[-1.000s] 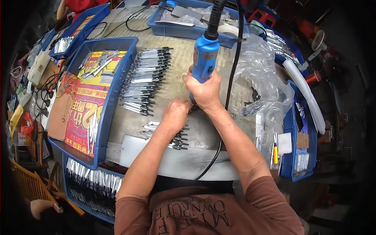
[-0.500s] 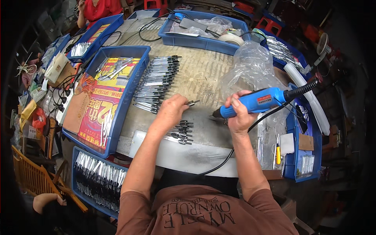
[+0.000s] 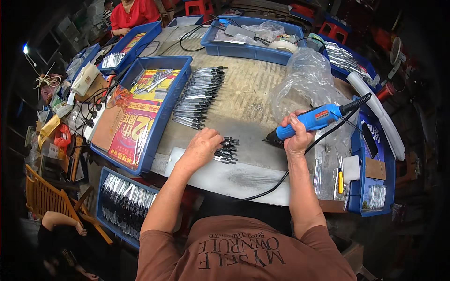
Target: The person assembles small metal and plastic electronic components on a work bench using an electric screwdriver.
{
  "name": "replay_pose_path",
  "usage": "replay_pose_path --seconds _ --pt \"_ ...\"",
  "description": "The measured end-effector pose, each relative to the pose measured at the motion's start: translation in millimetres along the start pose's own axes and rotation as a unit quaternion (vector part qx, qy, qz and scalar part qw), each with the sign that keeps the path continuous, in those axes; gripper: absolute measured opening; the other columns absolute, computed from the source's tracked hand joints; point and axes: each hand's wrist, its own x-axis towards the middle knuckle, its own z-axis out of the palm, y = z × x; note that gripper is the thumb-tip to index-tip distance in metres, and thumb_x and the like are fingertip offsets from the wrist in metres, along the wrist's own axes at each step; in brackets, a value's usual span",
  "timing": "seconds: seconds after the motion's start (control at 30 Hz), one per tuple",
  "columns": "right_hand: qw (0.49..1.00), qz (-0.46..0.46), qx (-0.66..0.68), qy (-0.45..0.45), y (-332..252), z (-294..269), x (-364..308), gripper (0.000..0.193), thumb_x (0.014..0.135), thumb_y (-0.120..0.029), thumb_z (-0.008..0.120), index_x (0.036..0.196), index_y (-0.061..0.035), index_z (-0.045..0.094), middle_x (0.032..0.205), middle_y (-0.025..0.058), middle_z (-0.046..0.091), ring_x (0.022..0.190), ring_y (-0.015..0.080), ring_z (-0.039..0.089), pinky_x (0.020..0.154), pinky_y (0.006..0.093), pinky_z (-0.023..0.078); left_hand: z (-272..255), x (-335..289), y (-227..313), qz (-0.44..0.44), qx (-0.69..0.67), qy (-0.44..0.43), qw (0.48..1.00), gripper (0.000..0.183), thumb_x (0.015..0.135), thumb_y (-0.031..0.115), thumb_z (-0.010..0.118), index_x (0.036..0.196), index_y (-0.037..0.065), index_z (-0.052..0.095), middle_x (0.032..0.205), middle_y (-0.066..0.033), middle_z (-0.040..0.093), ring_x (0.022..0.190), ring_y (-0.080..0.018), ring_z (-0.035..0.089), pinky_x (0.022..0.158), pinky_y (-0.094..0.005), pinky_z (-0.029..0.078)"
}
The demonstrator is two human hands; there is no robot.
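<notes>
My right hand (image 3: pixel 300 136) is wrapped around a blue handheld power tool (image 3: pixel 318 118) with a black nose and a black cable. The tool's nose points down-left, close to the worn tabletop. My left hand (image 3: pixel 204 149) reaches a small pile of slim silvery rods with black ends (image 3: pixel 228 151), which look like pen parts. Its fingers are curled together at the pile's left side, and what they pinch, if anything, is hidden. Beyond that hand lies a longer row of the same rods (image 3: pixel 199 96), their black ends facing right.
A blue tray (image 3: pixel 187 70) with printed sheets and loose rods stands left of the row. Below it, another blue tray (image 3: pixel 99 206) is full of rods. Clear plastic bags (image 3: pixel 302 77) lie beyond the tool. A yellow-handled tool (image 3: pixel 340 181) is at right. Across the table sits a person in red (image 3: pixel 136 16).
My left hand has come down toward me to the small pile; the rod that stuck out of its fingers is no longer distinguishable. The view has shifted slightly; my right hand keeps its hold.
</notes>
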Motion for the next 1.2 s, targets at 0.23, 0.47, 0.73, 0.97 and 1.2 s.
replay_pose_path --seconds 0.23,0.47,0.73,0.97,1.2 --pt "1.000 0.006 -0.007 -0.005 2 1 0 0.022 0.064 -0.005 0.058 0.082 -0.0005 0.048 0.071 0.0085 0.050 0.053 0.0187 0.050 0.051 0.0312 0.043 -12 -11 -7 -0.019 -0.015 -0.008 1.000 0.032 0.064 0.015 0.066 0.092 0.003 0.055 0.095 -0.0117 0.054 0.093 -0.0293 0.050 0.078 -0.0350 0.041" --pt "1.000 0.003 0.009 -0.016 1 1 2 0.022 0.064 -0.004 0.058 0.082 0.0010 0.049 0.070 0.0083 0.050 0.052 0.0189 0.051 0.050 0.0309 0.044 -18 -17 -2 0.028 0.044 -0.119 0.992 0.069 0.064 0.043 0.063 0.115 0.002 0.041 0.114 -0.0162 0.045 0.109 -0.0327 0.040 0.091 -0.0410 0.032" --pt "1.000 0.012 0.017 -0.011 2 0 3 0.022 0.064 -0.003 0.058 0.083 0.0020 0.049 0.070 0.0084 0.050 0.051 0.0188 0.052 0.050 0.0300 0.044 -5 -7 -3 0.037 0.059 -0.135 0.988 0.055 0.072 0.032 0.059 0.114 0.002 0.041 0.108 -0.0146 0.047 0.100 -0.0311 0.044 0.087 -0.0402 0.034" --pt "1.000 0.005 0.014 -0.015 3 0 2 0.024 0.063 -0.004 0.059 0.083 0.0021 0.049 0.069 0.0085 0.051 0.052 0.0186 0.052 0.050 0.0297 0.043 1 -3 0 -0.004 0.065 -0.128 0.990 0.049 0.071 0.024 0.061 0.112 0.004 0.044 0.102 -0.0116 0.048 0.097 -0.0274 0.044 0.082 -0.0371 0.035" --pt "1.000 0.009 0.013 -0.020 1 1 2 0.024 0.063 -0.005 0.059 0.084 0.0014 0.049 0.069 0.0083 0.051 0.052 0.0186 0.053 0.050 0.0294 0.043 -6 5 -7 -0.013 0.031 -0.167 0.985 0.055 0.065 0.031 0.066 0.109 0.004 0.045 0.101 -0.0123 0.048 0.096 -0.0283 0.045 0.081 -0.0372 0.036"
